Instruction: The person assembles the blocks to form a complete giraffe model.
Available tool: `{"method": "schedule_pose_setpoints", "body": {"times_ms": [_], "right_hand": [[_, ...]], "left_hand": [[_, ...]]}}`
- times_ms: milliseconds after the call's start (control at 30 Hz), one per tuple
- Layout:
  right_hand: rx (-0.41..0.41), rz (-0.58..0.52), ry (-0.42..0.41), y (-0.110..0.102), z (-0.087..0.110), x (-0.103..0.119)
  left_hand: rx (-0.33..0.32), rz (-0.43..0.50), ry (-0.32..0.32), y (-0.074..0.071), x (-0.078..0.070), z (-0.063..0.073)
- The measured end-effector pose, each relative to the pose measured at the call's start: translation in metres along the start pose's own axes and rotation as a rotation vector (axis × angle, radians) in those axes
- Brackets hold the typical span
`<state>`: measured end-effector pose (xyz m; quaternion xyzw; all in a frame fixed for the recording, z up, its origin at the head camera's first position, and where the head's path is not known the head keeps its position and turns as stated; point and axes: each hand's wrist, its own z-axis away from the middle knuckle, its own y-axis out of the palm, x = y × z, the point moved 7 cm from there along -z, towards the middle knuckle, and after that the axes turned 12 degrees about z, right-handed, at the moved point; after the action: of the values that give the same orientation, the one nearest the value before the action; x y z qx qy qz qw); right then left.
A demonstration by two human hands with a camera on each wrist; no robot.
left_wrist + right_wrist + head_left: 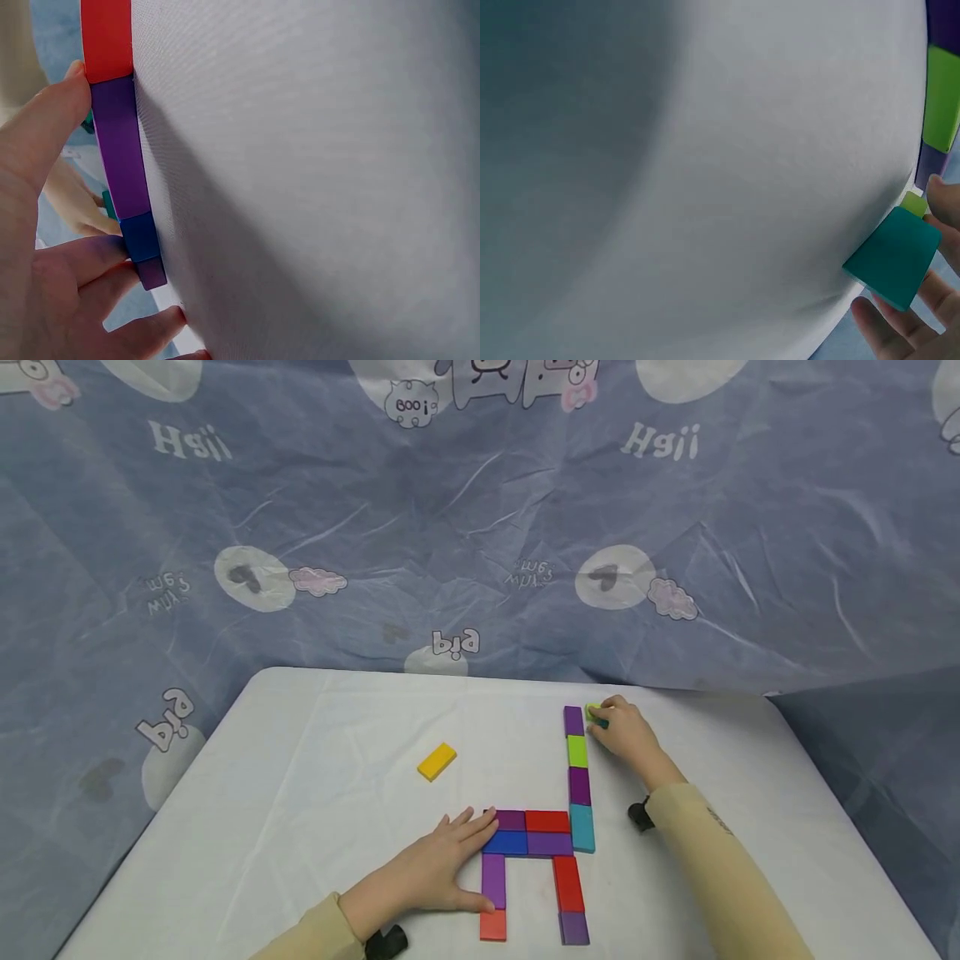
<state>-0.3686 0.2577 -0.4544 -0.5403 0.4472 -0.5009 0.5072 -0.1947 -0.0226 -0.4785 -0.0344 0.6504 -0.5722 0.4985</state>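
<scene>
Flat coloured blocks form a figure on the white table. My left hand (431,868) spreads over its left side. Its thumb rests where a purple block (120,150) meets a red block (107,41), and its fingertips touch the left ends of the blue block (505,842) and the purple one above. At the far end of the upright column, my right hand (626,735) holds a teal block (895,257) in its fingers. A yellow-green block (913,202) shows just beyond it, by the thumb, beside the column's top purple block (573,720).
A yellow block (437,762) lies alone left of the column. Red and purple blocks (567,883) make the figure's right leg. Behind the table's far edge hangs a printed blue-grey cloth (465,510). Both wrists carry a small black camera (640,816).
</scene>
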Motion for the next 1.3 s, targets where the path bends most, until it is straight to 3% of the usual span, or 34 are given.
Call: {"method": "schedule_pose_setpoints", "body": {"times_ms": [433, 1300], "right_hand": [[0.139, -0.032, 0.050, 0.007, -0.009, -0.004], [0.168, 0.000, -0.014, 0.012, -0.022, 0.021]], "left_hand": [[0.010, 0.013, 0.012, 0.003, -0.002, 0.001], [0.008, -0.001, -0.004, -0.001, 0.000, 0.000]]}}
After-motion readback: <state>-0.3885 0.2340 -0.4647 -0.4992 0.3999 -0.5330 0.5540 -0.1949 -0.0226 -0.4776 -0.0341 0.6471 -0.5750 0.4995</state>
